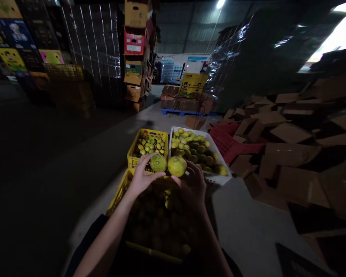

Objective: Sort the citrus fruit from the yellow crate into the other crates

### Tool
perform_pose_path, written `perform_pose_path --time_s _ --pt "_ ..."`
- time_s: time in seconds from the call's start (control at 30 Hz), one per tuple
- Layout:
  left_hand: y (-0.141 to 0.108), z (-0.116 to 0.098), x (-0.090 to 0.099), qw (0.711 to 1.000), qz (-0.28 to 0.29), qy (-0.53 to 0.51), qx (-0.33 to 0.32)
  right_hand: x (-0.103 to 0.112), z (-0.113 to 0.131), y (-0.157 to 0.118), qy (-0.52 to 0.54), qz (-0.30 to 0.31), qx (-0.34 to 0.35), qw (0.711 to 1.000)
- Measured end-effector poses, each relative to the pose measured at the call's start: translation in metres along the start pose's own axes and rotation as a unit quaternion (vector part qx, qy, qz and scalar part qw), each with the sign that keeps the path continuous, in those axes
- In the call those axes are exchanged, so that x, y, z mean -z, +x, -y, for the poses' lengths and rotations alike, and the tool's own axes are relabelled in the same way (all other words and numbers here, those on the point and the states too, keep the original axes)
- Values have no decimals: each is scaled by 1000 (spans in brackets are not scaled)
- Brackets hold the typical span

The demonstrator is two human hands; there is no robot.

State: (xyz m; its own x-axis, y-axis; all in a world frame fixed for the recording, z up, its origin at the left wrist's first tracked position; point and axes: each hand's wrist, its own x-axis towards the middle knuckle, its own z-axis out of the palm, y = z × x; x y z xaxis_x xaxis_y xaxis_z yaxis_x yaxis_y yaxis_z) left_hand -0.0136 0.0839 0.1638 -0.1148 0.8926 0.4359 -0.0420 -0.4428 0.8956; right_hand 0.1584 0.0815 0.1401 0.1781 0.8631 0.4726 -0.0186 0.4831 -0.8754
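My left hand (140, 176) is closed round a green lemon (158, 163), fingers on top and thumb underneath. A yellower lemon (177, 166) sits in my right hand (195, 185), the thumb below it and the other fingers mostly hidden behind. The two fruits are held side by side with a small gap between them. Below my hands is a near yellow crate (119, 192) with many lemons in deep shadow. Beyond them, a smaller-looking yellow crate (132, 158) and a white crate (220, 177) both hold yellow and green lemons.
A red crate (233, 148) lies against a heap of cardboard boxes (291, 154) on the right. Farther back are a blue pallet (181, 112) with boxes, a tall carton stack (133, 69) and wrapped stacks. Grey floor (236, 219) shows beside the near crate.
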Motion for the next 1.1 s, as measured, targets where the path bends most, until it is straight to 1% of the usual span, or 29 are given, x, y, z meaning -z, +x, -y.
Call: perform_pose_path --time_s 0.13,0.2,0.3,0.4,0.53,0.7,0.8,0.87,0.93,1.0,1.1 --pt "2 0 3 994 -10 -92 65 -2 15 1 101 35 -111 988" --pt "3 0 5 985 -16 -140 96 -2 20 2 128 30 -133 982" --pt "3 0 7 971 -6 -196 134 -3 26 3 143 8 -160 977" --pt "3 -1 9 956 -2 -235 178 -2 27 3 145 20 -208 967" --pt "4 0 8 931 -22 -267 249 2 24 3 166 40 -218 961" --pt "7 6 5 911 -52 -284 294 4 14 5 176 41 -222 958" --pt "6 11 2 905 -63 -272 321 1 2 6 207 28 -237 949" --pt "5 14 0 907 -48 -258 330 -4 -5 6 231 30 -256 938" --pt "2 17 -3 907 -20 -251 338 -9 -9 4 247 37 -268 930" --pt "0 18 -6 903 0 -258 343 -12 -9 1 257 37 -278 925" --pt "-1 18 -9 904 11 -259 341 -14 -2 -4 243 49 -293 924"
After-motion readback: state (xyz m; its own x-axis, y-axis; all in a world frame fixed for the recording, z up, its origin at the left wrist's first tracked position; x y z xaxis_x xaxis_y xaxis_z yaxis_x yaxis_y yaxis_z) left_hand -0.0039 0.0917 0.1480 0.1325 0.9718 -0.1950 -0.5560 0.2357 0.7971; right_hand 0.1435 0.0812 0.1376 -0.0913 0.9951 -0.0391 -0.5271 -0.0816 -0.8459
